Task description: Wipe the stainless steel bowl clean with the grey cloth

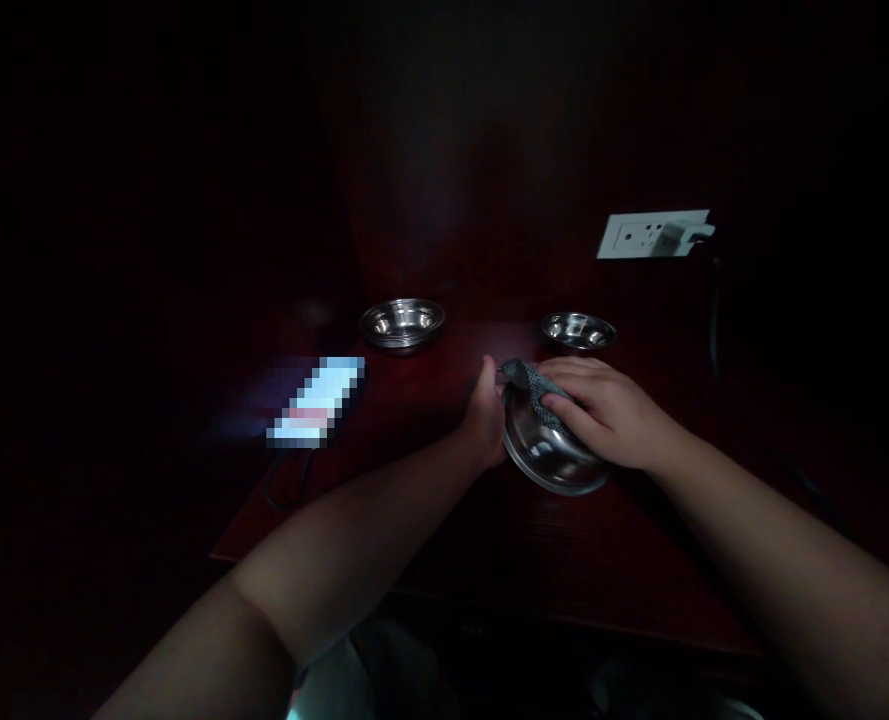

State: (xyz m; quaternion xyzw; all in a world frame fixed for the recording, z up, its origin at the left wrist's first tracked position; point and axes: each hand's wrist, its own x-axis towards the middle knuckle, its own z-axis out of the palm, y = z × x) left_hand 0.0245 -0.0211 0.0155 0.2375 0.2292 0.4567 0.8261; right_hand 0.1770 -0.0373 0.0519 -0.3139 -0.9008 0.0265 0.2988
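Note:
My left hand (484, 420) grips the left rim of a small steel bowl (545, 460), which is tilted toward me just above a dark red table (444, 540). My right hand (610, 410) presses a grey patterned cloth (532, 385) into the bowl, fingers closed over it. The cloth drapes over the bowl's top edge. The scene is very dark.
Two more steel bowls stand behind: one at centre (402, 323), which looks like a stack, and one (578, 331) just beyond my right hand. A lit phone (316, 402) with a cable lies at left. A white wall socket (650, 235) with a plug and dark cord is at right.

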